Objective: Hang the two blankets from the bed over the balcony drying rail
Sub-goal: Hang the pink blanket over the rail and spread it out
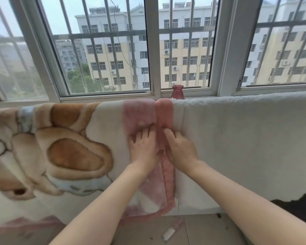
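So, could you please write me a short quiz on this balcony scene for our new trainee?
1. True or false: the patterned blanket and the white blanket are already hung up side by side.
2. Fill in: the left hand presses flat on the patterned blanket's ____ border.
3. What stands on the windowsill behind them? A a vase, B a mug, C a kettle.
Key: 1 true; 2 pink; 3 A.

The drying rail is hidden beneath two blankets draped over it side by side: a printed blanket (pixel 74 131) with a pink border on the left, a white fleecy blanket (pixel 245 138) on the right (their edges touching near the middle). Below, on the tiled floor (pixel 201 230), lies a small white scrap (pixel 169 233).
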`<state>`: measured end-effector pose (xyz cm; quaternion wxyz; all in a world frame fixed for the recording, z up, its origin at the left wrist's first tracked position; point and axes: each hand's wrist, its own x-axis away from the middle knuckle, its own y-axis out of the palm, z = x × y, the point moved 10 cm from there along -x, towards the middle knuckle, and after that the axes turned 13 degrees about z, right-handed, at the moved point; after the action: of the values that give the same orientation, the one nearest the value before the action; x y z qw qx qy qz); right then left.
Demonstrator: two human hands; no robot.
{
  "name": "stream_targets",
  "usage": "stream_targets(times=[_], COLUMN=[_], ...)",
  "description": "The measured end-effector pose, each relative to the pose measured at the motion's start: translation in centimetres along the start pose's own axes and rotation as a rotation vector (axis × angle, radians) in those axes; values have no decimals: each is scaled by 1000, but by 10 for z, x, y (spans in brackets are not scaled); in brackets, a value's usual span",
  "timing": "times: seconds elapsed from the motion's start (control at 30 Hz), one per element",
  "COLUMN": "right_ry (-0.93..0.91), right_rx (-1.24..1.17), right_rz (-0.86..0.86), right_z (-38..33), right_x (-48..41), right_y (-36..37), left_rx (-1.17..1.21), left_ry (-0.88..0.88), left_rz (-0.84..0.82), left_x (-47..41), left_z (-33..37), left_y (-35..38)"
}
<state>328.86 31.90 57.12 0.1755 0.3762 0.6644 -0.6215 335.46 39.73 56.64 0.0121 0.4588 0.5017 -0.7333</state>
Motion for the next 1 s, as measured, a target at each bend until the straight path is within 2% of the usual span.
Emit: stream_targets(times=[0.17, 0.27, 0.37, 0.5, 0.63, 0.87, 1.0], right_ry=[-76, -119, -186, -316, -391, -493, -502], right_rx=[-346, -409, -346, -48, 66, 31, -50], right_rz=[140, 133, 136, -130, -185, -195, -203], right_z=[-25, -29, -24, -8, -1, -13, -22], right_x=[6, 14, 16, 25, 34, 45, 49], right_y=[-13, -13, -11, 24, 32, 30, 23], left_rx=[57, 105, 145, -7, -98, -140, -188], left_ry=[-93, -158, -154, -124, -113, -185, -198], left_rz=[-72, -55, -28, 64, 94, 101, 42], left_x=[4, 8, 8, 10, 17, 34, 40], left_z=[-7, -11, -20, -34, -32, -24, -19], left_y=[12, 9, 0, -26, -42, -52, -48])
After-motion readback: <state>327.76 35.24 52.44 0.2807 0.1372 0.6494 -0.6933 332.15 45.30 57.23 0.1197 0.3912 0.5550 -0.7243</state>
